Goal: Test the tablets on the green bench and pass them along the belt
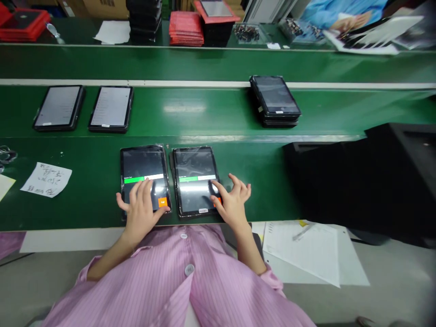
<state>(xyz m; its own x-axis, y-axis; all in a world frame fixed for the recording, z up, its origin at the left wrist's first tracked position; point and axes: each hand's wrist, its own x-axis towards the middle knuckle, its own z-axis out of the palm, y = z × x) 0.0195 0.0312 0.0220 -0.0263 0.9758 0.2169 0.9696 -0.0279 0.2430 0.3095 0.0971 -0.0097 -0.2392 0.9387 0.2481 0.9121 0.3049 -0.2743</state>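
Two black tablets lie side by side on the green bench in front of me. My left hand (142,206) rests flat on the left tablet (143,169), fingers spread over its lower screen beside an orange button. My right hand (231,200) touches the right tablet (194,175) near its lower right corner, with the index finger stretched out and the other fingers apart. Both screens show a green and white bar. Neither hand holds anything.
Two lit tablets (59,107) (111,108) lie on the belt at the left, and a stack of tablets (275,101) sits at the right. A handwritten note (46,179) is at the left, papers with a pen (306,247) at the right, a black box (368,181) beyond. Another person's blue sleeve (340,13) shows far right.
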